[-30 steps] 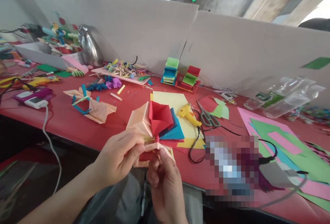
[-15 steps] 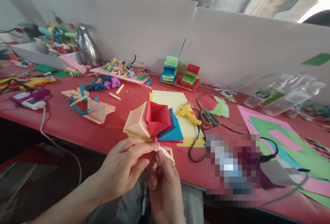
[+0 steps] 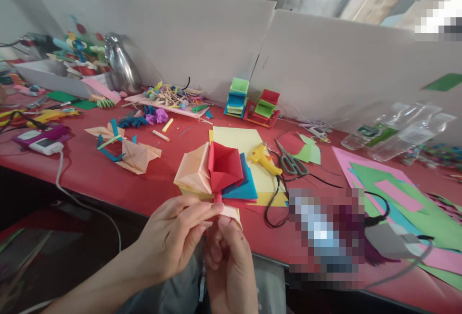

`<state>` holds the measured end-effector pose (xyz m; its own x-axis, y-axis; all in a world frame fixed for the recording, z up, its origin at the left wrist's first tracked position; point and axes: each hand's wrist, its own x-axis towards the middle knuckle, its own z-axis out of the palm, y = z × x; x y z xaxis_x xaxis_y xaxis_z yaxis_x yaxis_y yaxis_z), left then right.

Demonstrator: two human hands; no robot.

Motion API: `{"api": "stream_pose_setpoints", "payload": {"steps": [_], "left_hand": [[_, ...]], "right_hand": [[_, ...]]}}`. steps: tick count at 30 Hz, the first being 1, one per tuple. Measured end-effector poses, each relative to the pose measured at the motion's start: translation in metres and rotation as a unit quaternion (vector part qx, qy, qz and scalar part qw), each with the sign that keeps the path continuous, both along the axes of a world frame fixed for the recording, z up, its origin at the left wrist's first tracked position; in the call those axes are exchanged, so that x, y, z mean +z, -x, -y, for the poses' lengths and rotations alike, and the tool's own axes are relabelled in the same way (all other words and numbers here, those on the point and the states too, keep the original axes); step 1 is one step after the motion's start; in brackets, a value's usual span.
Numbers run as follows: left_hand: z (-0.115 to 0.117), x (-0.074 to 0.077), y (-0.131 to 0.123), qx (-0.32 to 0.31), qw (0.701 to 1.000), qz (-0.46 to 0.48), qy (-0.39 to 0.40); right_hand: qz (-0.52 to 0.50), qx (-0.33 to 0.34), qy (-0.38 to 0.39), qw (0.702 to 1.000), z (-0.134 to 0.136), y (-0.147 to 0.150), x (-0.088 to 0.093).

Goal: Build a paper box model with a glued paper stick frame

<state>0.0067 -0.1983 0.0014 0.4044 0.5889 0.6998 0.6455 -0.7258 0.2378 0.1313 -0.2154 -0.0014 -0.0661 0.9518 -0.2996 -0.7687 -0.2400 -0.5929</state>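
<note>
A craft of folded paper stands up in front of me, with a red paper box (image 3: 225,167) at its middle. To its left is a peach folded paper box (image 3: 193,169), to its right a blue folded piece (image 3: 245,184). Below the red box runs a short red paper stem (image 3: 217,197). My left hand (image 3: 173,239) is closed, its fingertips pressed together at the foot of this stem. A peach paper strip (image 3: 230,213) crosses the stem's foot, pinched between thumb and fingers of my right hand (image 3: 231,256). The fingers hide the stem's lower end.
A yellow glue gun (image 3: 265,159) with a black cord and grey-handled scissors (image 3: 291,163) lie to the right. Coloured paper sheets (image 3: 390,193) and plastic bottles (image 3: 407,133) are farther right. Left lies a peach-and-blue paper piece (image 3: 124,148); behind stand a metal jug (image 3: 122,63) and small paper towers (image 3: 237,97).
The red box has shifted slightly right and turned a little. The peach strip now lies flatter across the stem's foot, the right thumb lower on it.
</note>
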Motion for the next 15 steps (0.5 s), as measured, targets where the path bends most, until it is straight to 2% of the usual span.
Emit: {"api": "stream_pose_setpoints", "payload": {"steps": [4,8,10,13,15], "left_hand": [[0.001,0.003,0.001,-0.008,1.0,0.012,0.01],[0.006,0.003,-0.002,-0.021,0.994,0.056,0.093],[0.011,0.002,-0.003,-0.026,0.992,0.071,0.105],[0.016,0.006,-0.002,-0.045,0.988,0.147,0.028],[0.011,0.011,0.004,-0.006,0.963,0.269,-0.015]], "right_hand": [[0.018,-0.002,-0.006,1.0,-0.002,0.001,-0.003],[0.042,-0.012,-0.005,0.999,-0.005,0.001,-0.006],[0.057,-0.012,0.007,0.998,-0.005,-0.001,-0.005],[0.088,-0.005,0.02,0.996,-0.004,-0.007,-0.002],[0.114,0.005,0.011,0.993,-0.005,-0.013,0.002]]}}
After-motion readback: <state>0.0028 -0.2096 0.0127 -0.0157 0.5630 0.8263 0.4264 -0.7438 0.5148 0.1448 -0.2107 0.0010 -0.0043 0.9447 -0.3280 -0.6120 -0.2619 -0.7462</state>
